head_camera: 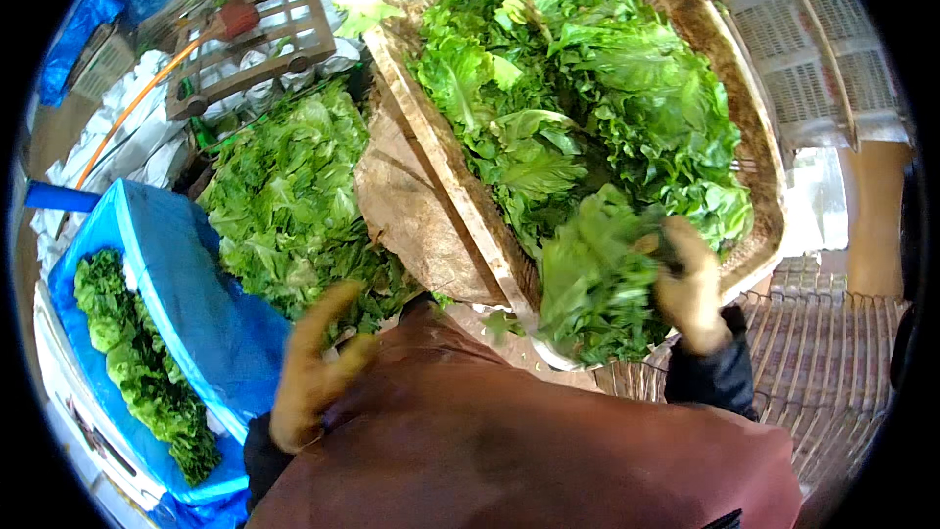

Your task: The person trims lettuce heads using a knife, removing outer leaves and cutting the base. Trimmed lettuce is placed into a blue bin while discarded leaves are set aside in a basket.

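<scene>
My right hand [690, 290], in a tan work glove, grips a head of leafy green lettuce [598, 272] at the near end of a dirty white plastic crate [448, 165]. Motion blurs both, and my fingertips are partly hidden behind the leaves. More lettuce heads [639, 73] fill much of the crate. My left hand [323, 367], also gloved, is held out over my lap with fingers apart and nothing in it. Beyond it lies a heap of loose lettuce leaves [294, 198], left of the crate.
Left, a blue-covered surface [198, 294] carries a row of lettuce heads [143, 367]. A metal-framed cart [250, 51] and white plastic sheeting [132, 117] lie beyond the leaf heap. On the right are a slatted rack [815, 360] and stacked plastic crates [808, 51].
</scene>
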### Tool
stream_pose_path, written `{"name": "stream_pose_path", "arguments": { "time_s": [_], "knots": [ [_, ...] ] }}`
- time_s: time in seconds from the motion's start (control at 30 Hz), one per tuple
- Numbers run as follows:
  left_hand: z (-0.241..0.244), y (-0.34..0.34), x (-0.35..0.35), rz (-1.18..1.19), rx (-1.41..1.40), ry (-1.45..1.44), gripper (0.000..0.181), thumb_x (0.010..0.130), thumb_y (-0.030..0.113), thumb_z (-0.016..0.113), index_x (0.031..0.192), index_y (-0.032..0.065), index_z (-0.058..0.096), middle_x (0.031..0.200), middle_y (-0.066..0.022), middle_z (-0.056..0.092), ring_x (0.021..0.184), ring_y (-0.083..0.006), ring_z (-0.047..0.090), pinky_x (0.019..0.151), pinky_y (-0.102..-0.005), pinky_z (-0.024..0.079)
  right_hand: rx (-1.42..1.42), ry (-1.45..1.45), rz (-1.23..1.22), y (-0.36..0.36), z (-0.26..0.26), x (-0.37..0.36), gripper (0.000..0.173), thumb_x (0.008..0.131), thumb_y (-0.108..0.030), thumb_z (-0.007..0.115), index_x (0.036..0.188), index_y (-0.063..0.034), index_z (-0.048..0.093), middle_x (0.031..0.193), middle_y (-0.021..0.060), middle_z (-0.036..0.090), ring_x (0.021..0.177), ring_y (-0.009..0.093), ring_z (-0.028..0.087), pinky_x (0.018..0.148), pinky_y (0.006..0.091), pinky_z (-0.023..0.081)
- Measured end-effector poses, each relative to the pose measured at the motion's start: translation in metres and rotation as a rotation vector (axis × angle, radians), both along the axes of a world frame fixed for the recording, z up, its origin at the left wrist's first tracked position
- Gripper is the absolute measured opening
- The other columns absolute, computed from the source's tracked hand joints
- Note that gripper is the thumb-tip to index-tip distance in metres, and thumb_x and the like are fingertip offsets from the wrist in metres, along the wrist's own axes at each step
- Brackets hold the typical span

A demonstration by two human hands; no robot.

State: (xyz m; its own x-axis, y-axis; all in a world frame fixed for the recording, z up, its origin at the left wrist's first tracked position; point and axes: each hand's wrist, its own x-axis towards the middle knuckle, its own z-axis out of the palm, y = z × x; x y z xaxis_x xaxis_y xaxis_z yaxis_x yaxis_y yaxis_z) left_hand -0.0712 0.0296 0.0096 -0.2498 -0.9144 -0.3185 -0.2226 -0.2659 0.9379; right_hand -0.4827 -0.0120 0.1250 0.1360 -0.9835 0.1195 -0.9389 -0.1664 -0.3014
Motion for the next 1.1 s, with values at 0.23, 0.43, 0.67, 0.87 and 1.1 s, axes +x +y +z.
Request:
{"name": "stream_pose_path", "arguments": {
  "time_s": [0.23,0.43,0.67,0.87,1.1],
  "knots": [
    [-0.09,-0.021,-0.049,0.14,0.334,0.804,0.077,0.094,0.042,0.064,0.153,0.0038,0.033,0.15,-0.0121,0.044,0.133,-0.0212,0.046,0.11,-0.0342,0.039,0.398,-0.741,0.207,0.013,-0.069,0.088,0.039,0.082,0.014,0.052,0.116,0.0012,0.066,0.122,0.0135,0.067,0.11,0.02,0.063,0.093,0.035,0.048],
    [-0.009,-0.011,0.035,0.058,0.191,0.517,0.064,0.093,0.023,0.056,0.151,0.0063,0.035,0.148,-0.0109,0.048,0.13,-0.0261,0.051,0.105,-0.0428,0.046,0.07,-0.203,0.384,-0.034,-0.029,0.133,0.042,0.079,0.004,0.058,0.117,-0.0106,0.068,0.11,0.0123,0.071,0.083,0.027,0.072,0.069,0.0337,0.058],
    [0.042,0.072,0.042,0.189,0.724,1.138,0.079,0.087,0.013,0.068,0.155,0.0065,0.028,0.156,-0.0119,0.038,0.141,-0.0258,0.04,0.12,-0.0409,0.03,0.008,0.114,0.853,-0.045,-0.021,0.21,0.014,0.084,-0.012,0.057,0.097,-0.0103,0.062,0.092,0.0103,0.064,0.068,0.028,0.068,0.059,0.0403,0.055],
    [0.05,0.072,0.058,0.383,0.627,1.099,0.069,0.092,0.015,0.065,0.152,0.0049,0.033,0.151,-0.0119,0.044,0.136,-0.0235,0.047,0.115,-0.0393,0.038,1.138,-0.815,0.413,-0.064,-0.004,0.219,0.059,0.085,-0.023,0.077,0.139,-0.0151,0.057,0.102,0.0126,0.069,0.076,0.02,0.067,0.067,0.0311,0.055],
    [0.03,0.049,0.069,0.444,0.361,0.747,0.095,0.064,0.002,0.089,0.147,0.0028,0.042,0.14,-0.01,0.056,0.126,-0.0218,0.056,0.108,-0.0381,0.045,0.172,-0.461,0.845,-0.041,0.001,0.239,0.052,0.071,-0.011,0.077,0.121,-0.0157,0.064,0.095,0.0097,0.062,0.081,0.029,0.066,0.069,0.0386,0.056]
  ]
}}
